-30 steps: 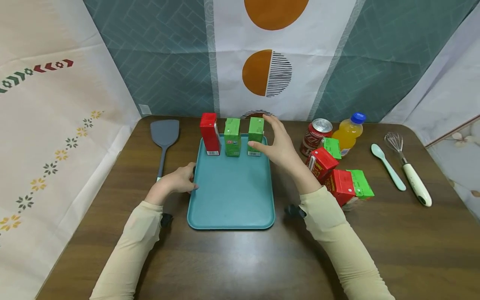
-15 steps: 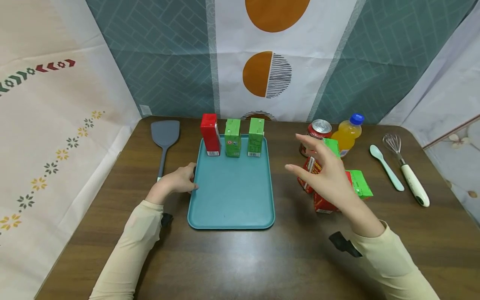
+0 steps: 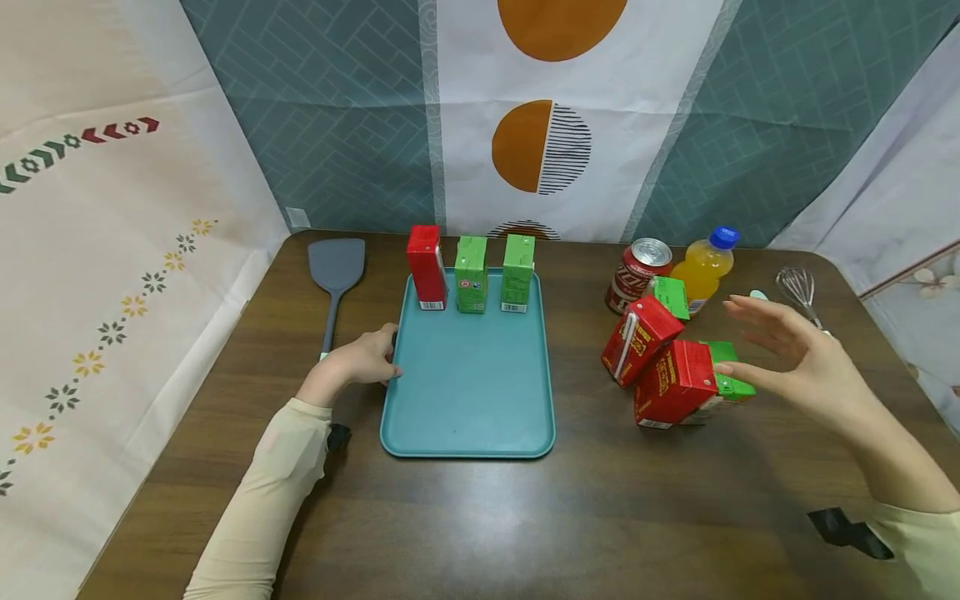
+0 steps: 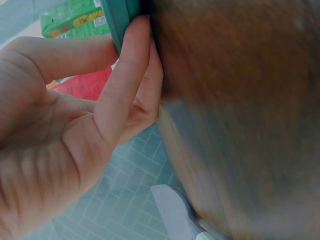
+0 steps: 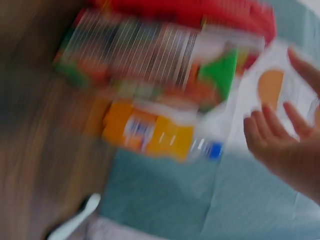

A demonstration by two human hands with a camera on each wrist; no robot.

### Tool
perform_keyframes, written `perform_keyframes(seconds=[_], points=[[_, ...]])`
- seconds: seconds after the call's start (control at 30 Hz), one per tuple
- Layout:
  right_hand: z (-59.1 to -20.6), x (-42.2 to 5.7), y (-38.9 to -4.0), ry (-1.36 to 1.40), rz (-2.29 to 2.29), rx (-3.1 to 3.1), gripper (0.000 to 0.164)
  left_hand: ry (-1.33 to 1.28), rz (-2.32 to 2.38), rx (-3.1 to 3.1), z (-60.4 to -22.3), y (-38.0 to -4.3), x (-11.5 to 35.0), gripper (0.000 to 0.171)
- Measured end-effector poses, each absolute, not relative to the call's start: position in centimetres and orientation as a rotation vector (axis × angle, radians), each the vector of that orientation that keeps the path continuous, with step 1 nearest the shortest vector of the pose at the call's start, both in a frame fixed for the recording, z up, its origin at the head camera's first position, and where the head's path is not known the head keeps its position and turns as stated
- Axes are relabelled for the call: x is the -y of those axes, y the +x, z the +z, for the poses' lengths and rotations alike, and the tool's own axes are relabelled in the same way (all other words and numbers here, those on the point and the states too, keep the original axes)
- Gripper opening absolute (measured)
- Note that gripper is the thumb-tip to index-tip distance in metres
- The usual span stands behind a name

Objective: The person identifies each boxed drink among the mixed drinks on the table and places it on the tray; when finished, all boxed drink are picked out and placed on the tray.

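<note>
My left hand [image 3: 362, 358] pinches the left rim of a teal tray [image 3: 468, 392]. In the left wrist view, thumb and fingers lie on either side of the tray's edge [image 4: 116, 20]. One red drink carton [image 3: 427, 271] and two green ones [image 3: 471, 279] [image 3: 517, 275] stand in a row along the tray's far end. Over on the right, my right hand [image 3: 813, 367] hovers with fingers spread, holding nothing. Its thumb tip overlaps a green carton [image 3: 726, 358] behind a red carton [image 3: 675, 387]. Another red carton [image 3: 641, 337] and a green one [image 3: 671, 293] stand beyond.
Behind the right-hand cartons are a cola can [image 3: 637, 271] and an orange drink bottle [image 3: 703, 267]. A whisk [image 3: 797, 287] and a pale spoon [image 3: 759, 295] are partly hidden by the right hand. At the left lies a grey spatula [image 3: 336, 267]. A fabric backdrop [image 3: 360, 117] rises behind the table.
My right hand has left the rightmost green carton on the tray and swung right, past the loose cartons, to their right side. My left hand has stayed at the tray's rim.
</note>
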State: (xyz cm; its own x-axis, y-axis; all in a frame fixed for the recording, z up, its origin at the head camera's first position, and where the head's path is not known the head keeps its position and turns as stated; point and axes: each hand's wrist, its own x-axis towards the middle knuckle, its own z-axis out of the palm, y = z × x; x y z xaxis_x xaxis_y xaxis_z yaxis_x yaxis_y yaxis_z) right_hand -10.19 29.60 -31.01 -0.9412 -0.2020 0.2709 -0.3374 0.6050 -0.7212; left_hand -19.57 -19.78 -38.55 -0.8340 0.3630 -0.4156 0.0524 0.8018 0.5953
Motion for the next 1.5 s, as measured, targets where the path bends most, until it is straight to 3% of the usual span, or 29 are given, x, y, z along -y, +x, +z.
perform_keyframes(seconds=[0.17,0.4,0.97,1.5], points=[[-32.3,-33.0,-10.7,0.645,1.199,2.747,0.095,0.305,0.780,-2.475,-38.5,-19.5,19.8,0.074],[-35.5,-34.0,-11.3,0.642,1.297,2.871,0.097,0.309,0.763,-2.482,-38.5,-19.5,19.8,0.074],[-37.1,-32.2,-10.0,0.252,1.377,2.844,0.069,0.286,0.777,-2.476,-38.4,-19.6,19.7,0.073],[-34.9,-30.7,-4.7,0.047,1.168,2.936,0.071,0.276,0.786,-2.478,-38.5,-19.5,19.8,0.074]])
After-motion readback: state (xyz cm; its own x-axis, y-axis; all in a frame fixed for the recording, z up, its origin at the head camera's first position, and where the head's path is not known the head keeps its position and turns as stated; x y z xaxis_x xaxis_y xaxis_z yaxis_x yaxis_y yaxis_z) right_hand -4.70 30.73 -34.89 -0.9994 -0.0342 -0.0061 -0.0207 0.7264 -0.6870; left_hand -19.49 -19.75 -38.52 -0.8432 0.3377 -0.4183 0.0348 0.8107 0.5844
